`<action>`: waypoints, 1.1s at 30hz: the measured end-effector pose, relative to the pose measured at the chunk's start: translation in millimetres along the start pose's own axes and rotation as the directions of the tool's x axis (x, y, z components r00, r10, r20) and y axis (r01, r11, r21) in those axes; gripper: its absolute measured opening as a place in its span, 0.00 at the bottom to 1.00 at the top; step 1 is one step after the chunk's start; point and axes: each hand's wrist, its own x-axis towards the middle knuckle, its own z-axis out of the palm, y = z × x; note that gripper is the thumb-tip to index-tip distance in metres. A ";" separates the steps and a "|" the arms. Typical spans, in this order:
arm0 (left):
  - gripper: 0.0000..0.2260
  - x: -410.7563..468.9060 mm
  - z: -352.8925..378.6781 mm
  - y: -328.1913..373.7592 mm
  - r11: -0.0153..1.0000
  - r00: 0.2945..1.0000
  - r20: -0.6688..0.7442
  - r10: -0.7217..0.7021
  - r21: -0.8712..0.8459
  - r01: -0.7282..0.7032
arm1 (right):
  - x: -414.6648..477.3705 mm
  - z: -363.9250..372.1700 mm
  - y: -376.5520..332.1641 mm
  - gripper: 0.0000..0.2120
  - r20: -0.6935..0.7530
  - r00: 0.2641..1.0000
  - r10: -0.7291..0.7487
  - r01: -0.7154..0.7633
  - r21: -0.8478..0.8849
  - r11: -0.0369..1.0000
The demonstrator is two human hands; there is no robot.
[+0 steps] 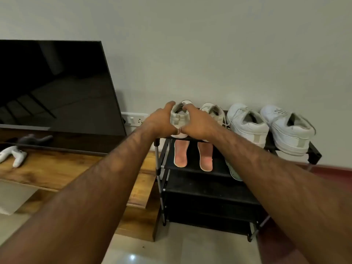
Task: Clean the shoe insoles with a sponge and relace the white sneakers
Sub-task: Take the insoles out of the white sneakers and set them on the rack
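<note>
1. Curling round the heel of the leftmost sneaker [178,116], the left grip [160,121] and right grip [198,123] are holding it on the shoe rack's [209,206] top shelf.
2. Light and soft-sided, it is probably handling best by that firmer heel.
3. Four sneakers [247,124] are lining the shelf; two pink insoles [181,155] are lying below, with a third insole [232,171] partly hidden.

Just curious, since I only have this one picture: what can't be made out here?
Head view:
Leftmost sneaker: left hand and right hand grip its heel, hiding its sides and laces.
Greenish insole: mostly behind the right forearm.
White controller: cut off by the left edge.
</note>
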 end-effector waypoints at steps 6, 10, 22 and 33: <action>0.41 18.3 23.2 -18.6 0.993 0.998 0.062 -0.033 -0.114 0.040 | 26.5 28.3 2.4 0.33 0.023 1.000 0.011 -0.010 -0.020 1.000; 0.31 24.1 34.1 -21.1 0.986 1.000 0.005 -0.015 -0.169 0.016 | 42.5 41.3 7.4 0.27 -0.007 0.998 0.059 -0.059 0.003 0.998; 0.23 -37.9 51.1 -23.6 0.971 0.961 -0.244 0.131 -0.166 -0.175 | -31.1 61.8 -4.5 0.12 -0.298 0.955 -0.014 0.005 -0.030 1.000; 0.19 -184.8 67.3 15.9 0.385 0.985 0.091 -0.147 -0.912 0.142 | -179.9 60.8 -5.9 0.15 -0.245 0.968 -0.050 0.027 -0.096 0.995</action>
